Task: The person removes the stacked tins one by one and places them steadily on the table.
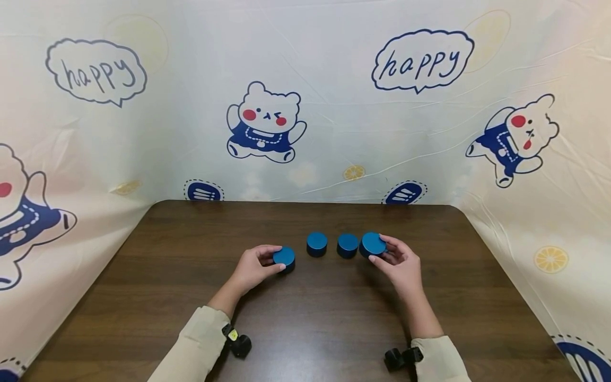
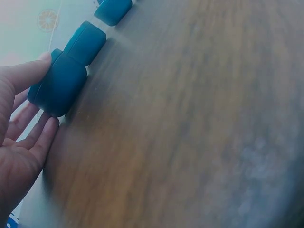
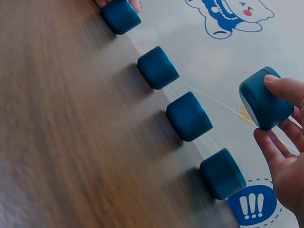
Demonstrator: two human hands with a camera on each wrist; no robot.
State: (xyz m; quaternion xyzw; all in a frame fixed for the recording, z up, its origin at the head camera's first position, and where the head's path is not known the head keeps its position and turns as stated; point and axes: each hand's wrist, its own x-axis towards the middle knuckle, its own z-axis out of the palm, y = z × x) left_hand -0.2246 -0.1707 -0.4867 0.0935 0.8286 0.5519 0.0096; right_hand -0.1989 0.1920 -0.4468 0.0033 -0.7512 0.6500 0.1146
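My left hand (image 1: 258,268) grips a small round blue lidded jar (image 1: 284,256) low at the tabletop, thumb on the near side and fingers behind. Two similar jars, one nearer my left hand (image 1: 317,244) and one further right (image 1: 347,245), stand in a row between the hands. With thumb and fingertips my right hand (image 1: 401,262) holds another blue jar (image 1: 373,244). The right wrist view has this held jar (image 3: 266,98) raised and tilted, part of its pale underside showing. Below it stands one more jar (image 3: 222,174), hidden in the head view.
The dark brown wooden table (image 1: 305,318) stretches under both hands. Behind it hangs a pale printed cloth (image 1: 334,122) with bears and lettering, meeting the table's far edge. Each wrist wears a small black camera, one on the left (image 1: 240,346) and one on the right (image 1: 395,359).
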